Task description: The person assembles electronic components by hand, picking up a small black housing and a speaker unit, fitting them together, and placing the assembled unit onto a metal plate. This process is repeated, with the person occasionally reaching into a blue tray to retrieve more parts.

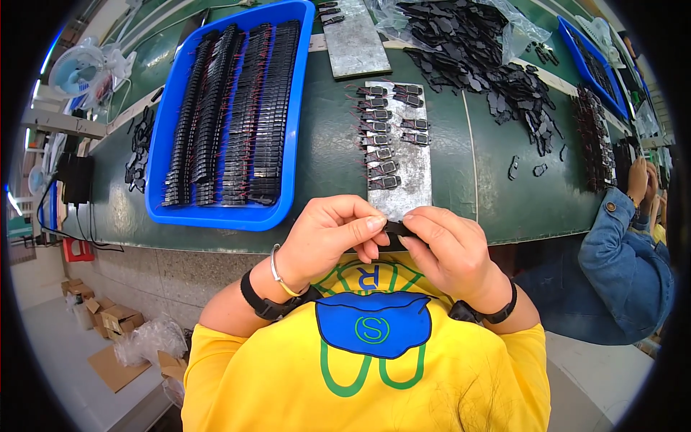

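At the near edge of the green table, my left hand (337, 232) and my right hand (452, 248) meet with fingertips pinched on a small black part (395, 227). The fingers cover most of it, so its exact shape cannot be made out. Just beyond my hands lies a grey metal plate (403, 189). Two columns of small black modules with thin reddish wires, such as this module (381, 154), rest on it. The left column is fuller than the right one, and the plate's near end shows bare metal.
Left of the plate stands a blue tray (288, 173) packed with rows of similar black modules. A heap of flat black pieces (461, 43) spreads at the far right, by clear plastic. Another metal plate (356, 47) lies farther back. A co-worker's denim sleeve (612, 237) is at right.
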The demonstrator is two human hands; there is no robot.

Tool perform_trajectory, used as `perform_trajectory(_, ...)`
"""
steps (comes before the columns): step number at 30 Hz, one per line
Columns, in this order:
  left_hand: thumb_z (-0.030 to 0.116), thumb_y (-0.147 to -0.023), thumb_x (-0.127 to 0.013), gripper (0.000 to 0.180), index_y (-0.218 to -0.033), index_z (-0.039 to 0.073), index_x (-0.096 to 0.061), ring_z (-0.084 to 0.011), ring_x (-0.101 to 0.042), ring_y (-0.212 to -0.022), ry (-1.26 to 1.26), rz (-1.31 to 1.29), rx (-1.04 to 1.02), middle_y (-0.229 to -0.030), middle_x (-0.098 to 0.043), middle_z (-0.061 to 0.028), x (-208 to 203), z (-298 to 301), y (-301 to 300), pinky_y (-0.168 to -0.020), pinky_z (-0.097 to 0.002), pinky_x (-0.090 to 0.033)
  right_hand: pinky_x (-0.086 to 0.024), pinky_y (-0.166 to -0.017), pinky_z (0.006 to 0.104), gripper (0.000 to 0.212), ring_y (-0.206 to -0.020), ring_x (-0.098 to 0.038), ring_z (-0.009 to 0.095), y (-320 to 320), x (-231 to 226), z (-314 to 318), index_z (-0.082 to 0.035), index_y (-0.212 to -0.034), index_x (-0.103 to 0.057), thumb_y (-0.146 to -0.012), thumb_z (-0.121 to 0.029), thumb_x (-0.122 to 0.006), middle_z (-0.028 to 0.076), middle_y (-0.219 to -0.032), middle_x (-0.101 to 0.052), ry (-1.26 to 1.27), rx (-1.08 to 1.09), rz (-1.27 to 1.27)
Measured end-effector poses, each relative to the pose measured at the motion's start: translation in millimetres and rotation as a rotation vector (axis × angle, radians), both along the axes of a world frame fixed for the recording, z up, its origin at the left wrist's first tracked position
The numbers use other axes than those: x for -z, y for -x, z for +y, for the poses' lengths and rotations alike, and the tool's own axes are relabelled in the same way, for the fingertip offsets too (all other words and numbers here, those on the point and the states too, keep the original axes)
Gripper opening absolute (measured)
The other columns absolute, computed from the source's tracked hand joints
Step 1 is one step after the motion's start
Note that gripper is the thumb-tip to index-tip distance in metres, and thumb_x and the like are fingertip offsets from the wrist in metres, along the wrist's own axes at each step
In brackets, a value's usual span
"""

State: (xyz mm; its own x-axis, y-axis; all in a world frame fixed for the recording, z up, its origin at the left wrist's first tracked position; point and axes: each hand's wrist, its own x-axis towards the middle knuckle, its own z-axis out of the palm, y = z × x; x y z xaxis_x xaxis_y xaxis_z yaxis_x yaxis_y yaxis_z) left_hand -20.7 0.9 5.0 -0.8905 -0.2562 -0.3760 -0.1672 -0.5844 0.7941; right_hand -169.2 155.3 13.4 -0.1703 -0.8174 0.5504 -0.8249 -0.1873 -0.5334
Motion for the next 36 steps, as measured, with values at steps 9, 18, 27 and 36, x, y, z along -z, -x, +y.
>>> perform_trajectory(9, -0.002, -0.083, -0.068, 0.011, -0.093, -0.002, -0.064, -0.0091, -0.063, -0.066, 0.235, 0.020, -0.042, -0.081, -0.068, -0.0082, -11, 9, -1, -0.060, -0.0210, -0.053, -0.055, -0.062, 0.0345, 0.032, -0.073, -0.066, 0.030, -3, -1, -2, 0.003, -0.096, -0.063, -0.067, 0.002, -0.074, 0.016, -0.089, -0.065, 0.044, 0.007, 0.069)
perform_trajectory(18, -0.004, -0.081, -0.069, 0.013, -0.093, -0.002, -0.066, -0.0103, -0.062, -0.067, 0.653, 0.212, -0.108, -0.082, -0.067, -0.0068, -7, 7, -8, -0.060, -0.0212, -0.050, -0.053, -0.061, 0.0310, 0.028, -0.070, -0.065, 0.028, 3, -6, -2, 0.003, -0.097, -0.064, -0.071, -0.003, -0.076, 0.016, -0.087, -0.065, -0.118, -0.098, -0.621)
perform_trajectory(27, 0.003, -0.076, -0.074, 0.017, -0.091, 0.002, -0.067, -0.0198, -0.066, -0.068, 1.018, 0.299, -0.047, -0.079, -0.067, -0.0092, -10, 4, -3, -0.061, -0.0269, -0.051, -0.050, -0.055, 0.0304, 0.018, -0.064, -0.064, 0.025, 6, 1, -6, 0.001, -0.091, -0.065, -0.075, -0.002, -0.072, 0.013, -0.076, -0.065, 0.041, -0.179, -0.370)
perform_trajectory(36, 0.002, -0.077, -0.071, 0.011, -0.087, 0.000, -0.065, -0.0200, -0.061, -0.062, 1.243, 0.549, 0.009, -0.074, -0.065, -0.0089, -22, -3, 7, -0.055, -0.0286, -0.046, -0.049, -0.051, 0.0322, 0.015, -0.058, -0.063, 0.026, 5, -2, -7, 0.001, -0.088, -0.064, -0.075, -0.001, -0.071, 0.012, -0.073, -0.064, 0.139, -0.213, -0.289)
